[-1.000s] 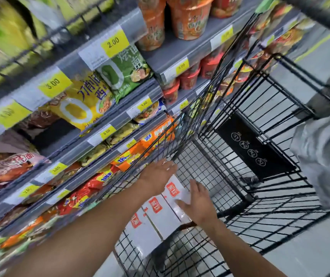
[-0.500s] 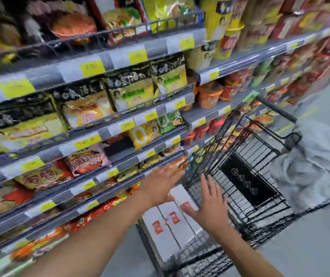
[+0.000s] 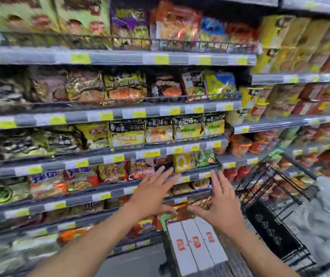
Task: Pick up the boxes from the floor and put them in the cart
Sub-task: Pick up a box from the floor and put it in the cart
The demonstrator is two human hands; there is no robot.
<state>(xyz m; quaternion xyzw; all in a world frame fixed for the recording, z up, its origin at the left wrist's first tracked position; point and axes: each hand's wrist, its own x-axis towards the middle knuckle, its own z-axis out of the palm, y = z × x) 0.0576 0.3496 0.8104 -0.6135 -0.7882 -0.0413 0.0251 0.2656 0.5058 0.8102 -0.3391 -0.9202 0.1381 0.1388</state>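
White boxes (image 3: 195, 243) lie in the cart (image 3: 268, 228) below left grip (image 3: 150, 194) and right grip (image 3: 223, 205).

We see three white boxes (image 3: 196, 242) lying side by side in the near end of the black wire cart (image 3: 268, 230), each with a small red label on top. Above them the left hand (image 3: 152, 194) and right hand (image 3: 222, 202) hover apart, fingers straight and spread, holding nothing. Behind them run shelves (image 3: 76, 118) packed with noodle packets (image 3: 126, 88), yellow price tags (image 3: 139, 113) along the edges. Grey cloth (image 3: 328, 212) lies right of the cart
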